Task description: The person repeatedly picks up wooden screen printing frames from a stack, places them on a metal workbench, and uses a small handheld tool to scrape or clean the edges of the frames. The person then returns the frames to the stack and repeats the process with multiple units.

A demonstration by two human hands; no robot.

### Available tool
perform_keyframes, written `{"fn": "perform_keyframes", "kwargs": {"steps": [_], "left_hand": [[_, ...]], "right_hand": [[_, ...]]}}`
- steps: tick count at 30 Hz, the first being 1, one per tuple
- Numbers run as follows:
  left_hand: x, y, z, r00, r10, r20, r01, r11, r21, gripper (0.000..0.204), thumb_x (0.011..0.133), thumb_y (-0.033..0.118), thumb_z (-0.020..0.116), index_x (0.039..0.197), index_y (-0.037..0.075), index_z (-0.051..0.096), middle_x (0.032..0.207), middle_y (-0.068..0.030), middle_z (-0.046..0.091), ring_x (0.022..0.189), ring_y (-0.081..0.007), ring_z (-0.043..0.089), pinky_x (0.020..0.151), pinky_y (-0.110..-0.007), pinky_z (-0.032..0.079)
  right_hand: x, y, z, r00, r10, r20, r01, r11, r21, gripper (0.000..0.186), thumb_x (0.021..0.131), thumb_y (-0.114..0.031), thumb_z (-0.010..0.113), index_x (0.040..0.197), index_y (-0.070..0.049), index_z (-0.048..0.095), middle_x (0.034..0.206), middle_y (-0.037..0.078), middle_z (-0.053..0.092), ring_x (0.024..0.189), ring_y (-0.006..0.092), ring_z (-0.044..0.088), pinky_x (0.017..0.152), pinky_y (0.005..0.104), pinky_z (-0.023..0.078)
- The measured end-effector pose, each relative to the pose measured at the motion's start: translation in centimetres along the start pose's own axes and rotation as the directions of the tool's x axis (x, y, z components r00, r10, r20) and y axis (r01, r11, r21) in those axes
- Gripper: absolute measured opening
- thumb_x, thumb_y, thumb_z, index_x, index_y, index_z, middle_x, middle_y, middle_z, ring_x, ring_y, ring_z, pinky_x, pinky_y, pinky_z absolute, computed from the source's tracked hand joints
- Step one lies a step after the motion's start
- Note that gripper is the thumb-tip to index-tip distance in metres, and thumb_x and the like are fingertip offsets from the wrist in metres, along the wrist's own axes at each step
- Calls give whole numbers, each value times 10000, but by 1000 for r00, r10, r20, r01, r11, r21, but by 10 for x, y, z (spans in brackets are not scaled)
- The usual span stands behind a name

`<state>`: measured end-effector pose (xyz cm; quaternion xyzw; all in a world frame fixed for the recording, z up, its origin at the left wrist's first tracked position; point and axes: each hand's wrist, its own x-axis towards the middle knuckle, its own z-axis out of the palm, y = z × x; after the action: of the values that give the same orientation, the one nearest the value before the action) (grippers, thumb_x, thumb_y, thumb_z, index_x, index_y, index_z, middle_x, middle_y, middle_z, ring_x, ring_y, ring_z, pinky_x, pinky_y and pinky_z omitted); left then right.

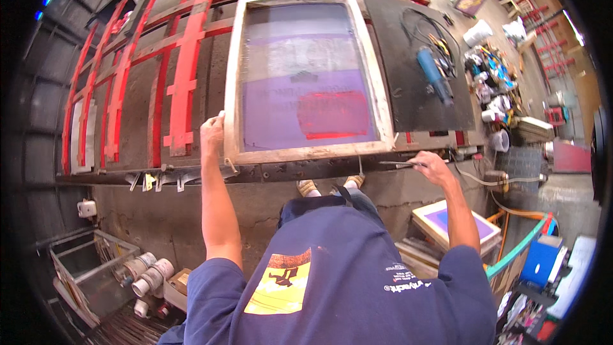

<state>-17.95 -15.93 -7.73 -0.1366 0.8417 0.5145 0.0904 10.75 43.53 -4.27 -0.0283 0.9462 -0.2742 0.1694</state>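
A wooden-framed screen [231, 76] with purple mesh and a red patch at its lower right lies on the bench. My left hand [212, 129] grips the frame's left edge toward its near corner. My right hand [431, 166] is closed on a thin metal tool [399, 163], which points left just beyond the frame's near right corner. A dark board [402, 108] to the right bears a blue power tool [433, 73] and coiled black cable.
Red slatted racks [182, 102] cross the bench's left side. Cluttered pots and containers [499, 140] line the right. Stacked screens [454, 220] stand low at my right. A metal crate [80, 257] and white cans [153, 278] are low at left. My feet show below the bench edge.
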Motion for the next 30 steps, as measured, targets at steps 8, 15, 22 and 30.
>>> {"fn": "perform_keyframes", "kwargs": {"steps": [8, 15, 22, 30], "left_hand": [[16, -14, 10, 1000, -2, 12, 2, 1000, 19, 490, 934, 399, 648, 1129, -47, 698, 858, -107, 687, 815, -146, 595, 772, -322, 476], [41, -40, 3, 971, 217, 101, -239, 866, 439, 416, 963, 321, 586, 1201, -10, 673, 800, -167, 682, 718, -191, 626, 673, -403, 474], [13, 71, 28, 968, -42, -249, 128, 932, 340, 861, 788, 685, 642, 1033, -140, 683, 1046, -351, 673, 1062, -438, 664, 908, -488, 506], [12, 225, -149, 585, 773, -245, -217, 441, 871, 560, 887, 588, 614, 875, 30, 661, 812, -239, 689, 823, -423, 699, 689, -521, 557]], "right_hand": [[21, -21, 38, 978, -15, -209, -21, 985, -170, 215, 803, -108, 660, 990, -102, 766, 996, 96, 714, 990, 287, 668, 881, 401, 531], [99, -68, 13, 766, 428, -480, -176, 857, 483, 390, 949, -330, 591, 1149, -6, 675, 1001, 147, 729, 920, 217, 691, 815, 347, 531], [192, -34, 61, 837, 504, -214, 6, 383, 924, 790, 982, -642, 454, 1415, 17, 501, 1254, 106, 603, 1107, 206, 546, 984, 357, 431], [170, -183, 88, 980, 126, -152, 47, 600, 799, 807, 893, -649, 611, 1320, 32, 532, 1156, 198, 661, 1010, 300, 655, 901, 423, 504]]}}
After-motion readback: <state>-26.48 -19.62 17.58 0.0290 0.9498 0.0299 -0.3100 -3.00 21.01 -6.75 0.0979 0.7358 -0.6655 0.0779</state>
